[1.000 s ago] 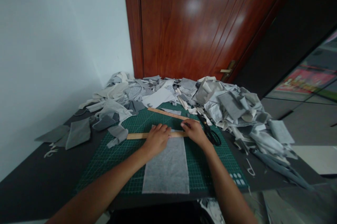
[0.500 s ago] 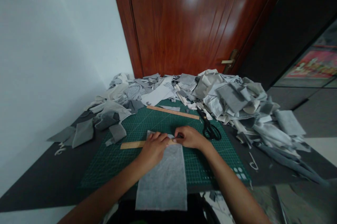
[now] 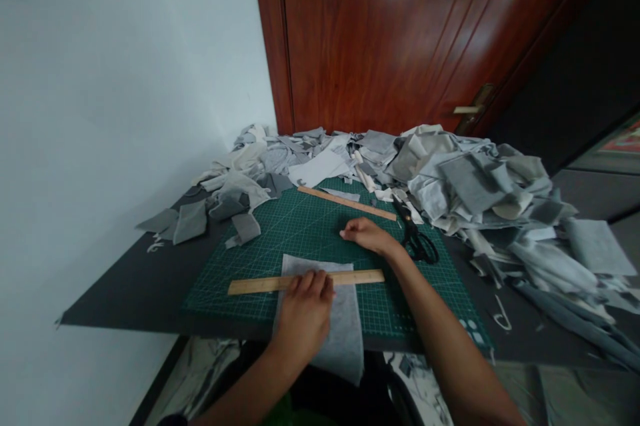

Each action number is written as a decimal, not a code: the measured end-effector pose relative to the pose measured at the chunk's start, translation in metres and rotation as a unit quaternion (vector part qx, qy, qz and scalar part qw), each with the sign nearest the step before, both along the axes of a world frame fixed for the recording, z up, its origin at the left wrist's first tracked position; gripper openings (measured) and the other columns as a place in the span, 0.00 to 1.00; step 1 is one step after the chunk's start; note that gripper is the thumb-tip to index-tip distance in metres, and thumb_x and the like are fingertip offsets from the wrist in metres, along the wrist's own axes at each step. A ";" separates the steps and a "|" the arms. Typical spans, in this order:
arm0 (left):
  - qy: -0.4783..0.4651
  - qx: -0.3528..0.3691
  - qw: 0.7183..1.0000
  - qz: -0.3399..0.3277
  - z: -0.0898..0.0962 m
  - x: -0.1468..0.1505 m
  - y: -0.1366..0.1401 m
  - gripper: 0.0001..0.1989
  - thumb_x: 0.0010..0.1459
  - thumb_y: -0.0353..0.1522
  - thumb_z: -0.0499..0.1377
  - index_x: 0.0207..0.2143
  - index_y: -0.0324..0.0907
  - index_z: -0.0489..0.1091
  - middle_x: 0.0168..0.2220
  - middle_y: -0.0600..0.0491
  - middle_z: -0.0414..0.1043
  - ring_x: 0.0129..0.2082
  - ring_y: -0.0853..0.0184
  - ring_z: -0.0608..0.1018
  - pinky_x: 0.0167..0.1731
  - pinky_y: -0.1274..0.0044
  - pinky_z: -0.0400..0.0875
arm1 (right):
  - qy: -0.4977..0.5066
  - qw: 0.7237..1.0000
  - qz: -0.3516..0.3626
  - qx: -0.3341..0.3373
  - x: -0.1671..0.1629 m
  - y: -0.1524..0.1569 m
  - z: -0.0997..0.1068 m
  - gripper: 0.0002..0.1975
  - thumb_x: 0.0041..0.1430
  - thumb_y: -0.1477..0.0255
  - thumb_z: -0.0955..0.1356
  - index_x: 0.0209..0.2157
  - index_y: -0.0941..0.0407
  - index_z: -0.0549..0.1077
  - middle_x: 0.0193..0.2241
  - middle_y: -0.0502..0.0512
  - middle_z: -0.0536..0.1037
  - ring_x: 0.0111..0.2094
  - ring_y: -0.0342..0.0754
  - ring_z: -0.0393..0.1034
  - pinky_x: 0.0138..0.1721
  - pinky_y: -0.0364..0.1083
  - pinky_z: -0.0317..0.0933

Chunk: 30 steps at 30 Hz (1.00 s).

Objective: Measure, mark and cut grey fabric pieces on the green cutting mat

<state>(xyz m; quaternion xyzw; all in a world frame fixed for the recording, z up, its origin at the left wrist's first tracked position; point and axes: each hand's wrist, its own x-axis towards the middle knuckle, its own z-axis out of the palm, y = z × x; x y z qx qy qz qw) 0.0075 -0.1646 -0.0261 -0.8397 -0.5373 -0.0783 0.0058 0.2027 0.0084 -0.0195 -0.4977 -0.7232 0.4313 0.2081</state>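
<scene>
A grey piece of fabric (image 3: 341, 326) lies on the green cutting mat (image 3: 300, 226), its lower end hanging over the table's front edge. Across its upper part runs a wooden ruler (image 3: 360, 276). My left hand (image 3: 306, 303) is closed over the middle of that ruler, bearing it down on the fabric. Above the mat, beyond the fabric's top edge, my right hand (image 3: 367, 235) is curled with thumb and fingers together. Whatever it may hold is hidden. To its right lie black-handled scissors (image 3: 417, 239).
A second wooden ruler (image 3: 347, 203) lies slantwise at the mat's back. Heaped fabric scraps (image 3: 470, 179) border the back and right, with more scraps (image 3: 235, 186) on the left. Behind the table (image 3: 145, 286) stand a white wall and a wooden door (image 3: 360, 39).
My right hand has left the ruler and moved up and away from the fabric. My left hand stays on the ruler, now pulled slightly nearer with the fabric. The camera view has turned left.
</scene>
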 end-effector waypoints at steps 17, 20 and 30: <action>-0.041 0.081 0.996 -0.016 -0.027 0.000 -0.011 0.49 0.62 0.62 0.53 0.71 0.34 0.58 0.71 0.37 0.59 0.72 0.42 0.58 0.69 0.51 0.49 | 0.128 0.964 0.123 -0.196 0.022 0.012 0.012 0.26 0.52 0.52 0.78 0.41 0.55 0.70 0.23 0.39 0.63 0.18 0.36 0.53 0.14 0.35 0.49; -0.043 0.077 0.996 -0.019 -0.028 0.001 -0.011 0.52 0.60 0.65 0.51 0.72 0.35 0.57 0.72 0.37 0.58 0.73 0.42 0.56 0.69 0.50 0.47 | 0.193 0.950 0.146 -0.196 0.022 0.012 0.011 0.24 0.53 0.54 0.78 0.40 0.56 0.71 0.26 0.42 0.67 0.21 0.38 0.60 0.20 0.37 0.61; -0.041 0.087 0.995 -0.021 -0.029 0.000 -0.011 0.56 0.57 0.67 0.51 0.72 0.34 0.55 0.73 0.38 0.54 0.74 0.41 0.52 0.70 0.52 0.43 | 0.174 0.943 0.179 -0.221 0.010 0.024 0.004 0.22 0.56 0.55 0.77 0.40 0.56 0.71 0.25 0.42 0.68 0.20 0.37 0.62 0.20 0.38 0.64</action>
